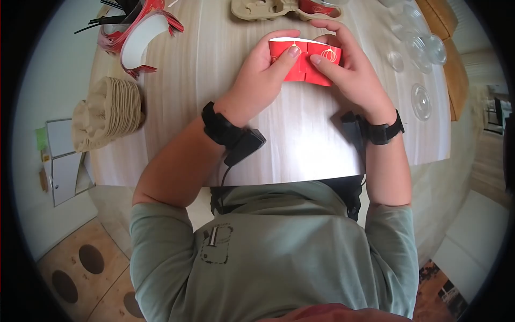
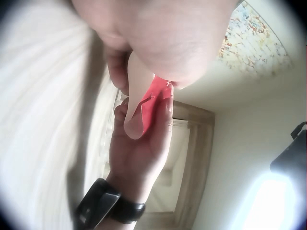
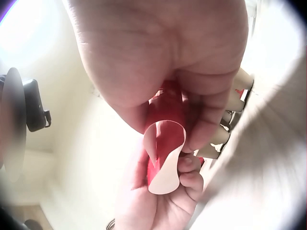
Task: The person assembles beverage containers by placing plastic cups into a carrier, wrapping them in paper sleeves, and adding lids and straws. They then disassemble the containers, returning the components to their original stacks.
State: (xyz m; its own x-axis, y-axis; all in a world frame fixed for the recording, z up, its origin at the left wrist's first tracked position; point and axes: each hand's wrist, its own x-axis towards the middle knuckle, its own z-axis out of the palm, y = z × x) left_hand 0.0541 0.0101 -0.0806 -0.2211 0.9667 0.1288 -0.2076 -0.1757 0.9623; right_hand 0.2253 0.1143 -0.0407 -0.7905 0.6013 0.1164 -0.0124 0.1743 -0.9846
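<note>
One stack of cup carriers (image 1: 120, 112) stands on the bench (image 1: 177, 155) between eight and nine o'clock from the held sleeve, taking twelve as away from the person. More red sleeves (image 1: 140, 42) lie toward half past nine.

The left hand (image 1: 263, 78) comes in from about eight o'clock and grips the left end of the sleeve, its thumb across the near face, other fingers behind.

Between the two hands is the red paper sleeve (image 1: 303, 67), held up off the bench. Its long axis runs almost nine to three, the right end dipping slightly toward four; the long upper rim faces twelve, and the pale inside shows along it. From the right wrist its edge forms a narrow loop. One cup carrier (image 1: 257, 9) sits apart at eleven.

The right hand (image 1: 357, 75) reaches in from about four o'clock and grips the right end, thumb on the near face, one finger up past the far rim. Neither hand is nearer: both touch the sleeve, thumbs just apart. Clear lids (image 1: 421, 102) lie around three o'clock, beyond the right hand.
</note>
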